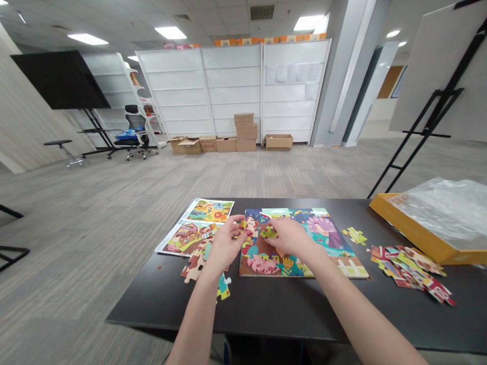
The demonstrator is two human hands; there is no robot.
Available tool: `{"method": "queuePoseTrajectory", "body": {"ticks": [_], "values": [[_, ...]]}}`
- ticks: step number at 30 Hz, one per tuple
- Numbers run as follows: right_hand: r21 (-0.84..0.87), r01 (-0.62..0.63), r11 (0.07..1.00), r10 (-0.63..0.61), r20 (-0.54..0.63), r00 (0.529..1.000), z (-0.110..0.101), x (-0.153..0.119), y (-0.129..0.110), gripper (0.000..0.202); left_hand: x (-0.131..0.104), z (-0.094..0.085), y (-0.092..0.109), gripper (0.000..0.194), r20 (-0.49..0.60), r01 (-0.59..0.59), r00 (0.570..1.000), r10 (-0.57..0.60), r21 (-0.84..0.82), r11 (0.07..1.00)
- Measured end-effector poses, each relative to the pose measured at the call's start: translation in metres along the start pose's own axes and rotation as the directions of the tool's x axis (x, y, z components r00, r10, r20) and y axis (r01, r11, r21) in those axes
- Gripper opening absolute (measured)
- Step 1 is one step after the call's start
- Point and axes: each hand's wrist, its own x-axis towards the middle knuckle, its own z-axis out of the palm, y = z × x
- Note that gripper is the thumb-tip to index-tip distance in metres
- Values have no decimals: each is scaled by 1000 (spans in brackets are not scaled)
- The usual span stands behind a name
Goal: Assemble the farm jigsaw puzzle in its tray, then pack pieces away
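Note:
My left hand [228, 240] pinches the edge of a puzzle piece with a cow's face [251, 226], over the left side of the puzzle board [306, 272]. Close to it on the right, my right hand [288, 237] has its fingers closed on a yellow-green puzzle piece [269, 232], partly hidden by the fingers. Colourful pictures fill much of the board, with a pink pig [263, 264] near its lower left. Beside my left forearm lie loose brown-and-white puzzle pieces [195, 265] and a teal-and-green puzzle piece [224, 287].
A printed picture sheet [170, 251] lies at the table's left. One yellow puzzle piece [355, 235] and a pile of puzzle pieces [412, 270] sit right of the board. A yellow box [423, 235] holding clear plastic stands at the right. The black table's [151, 292] left edge is visible.

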Motion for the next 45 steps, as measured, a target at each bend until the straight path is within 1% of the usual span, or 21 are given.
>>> {"method": "queuePoseTrajectory", "body": {"ticks": [4,9,10,13,15,18,20,23,24,27,33,35,37,39,41,42,44,45], "values": [[52,-42,998,39,56,998,-4,-4,21,31,2,7,0,36,28,-6,1000,6,24,1000],[86,-50,995,47,42,998,-1,-8,48,37,0,18,-4,44,79,18,997,-20,26,1000],[89,-59,994,54,50,997,-1,-8,51,37,0,21,-5,45,101,19,995,-21,19,1000],[94,-121,988,113,81,990,-3,-8,56,34,0,28,-8,46,230,35,973,-32,-9,999],[96,-159,983,150,93,984,-6,-8,57,30,0,31,-10,45,279,29,959,-38,35,999],[103,-157,982,149,86,985,-10,-9,57,28,1,34,-13,44,254,-30,967,-22,198,980],[104,-142,984,133,90,987,-11,-10,60,31,2,35,-14,44,256,-110,966,35,283,953],[105,-122,987,112,102,989,-10,-11,66,37,3,36,-14,39,310,-272,938,155,381,883],[103,-117,988,107,97,989,-9,-11,68,39,3,37,-14,36,329,-311,927,178,413,856],[107,-105,989,98,72,993,-6,-12,76,45,3,41,-12,31,353,-355,916,192,487,798],[90,-124,988,119,56,991,-8,-13,87,45,5,55,-13,14,320,-408,908,270,531,743],[113,-140,984,134,55,989,-10,-14,89,40,4,56,-14,12,314,-419,904,290,520,744],[149,-147,978,143,43,989,-12,-14,90,29,3,56,-13,13,299,-426,901,314,472,772],[217,-141,966,142,11,990,-14,-14,88,19,1,54,-12,15,263,-412,907,328,402,818],[344,-103,933,115,-16,993,-16,-15,83,16,0,51,-10,21,204,-372,926,318,336,865],[424,-74,903,92,-21,996,-17,-15,80,17,0,48,-10,23,172,-348,936,307,319,882],[563,-14,826,30,-19,999,-20,-16,74,20,1,37,-10,26,111,-305,952,285,332,892],[604,9,797,4,-20,1000,-21,-17,72,19,2,29,-11,26,85,-288,957,276,366,885]]}}
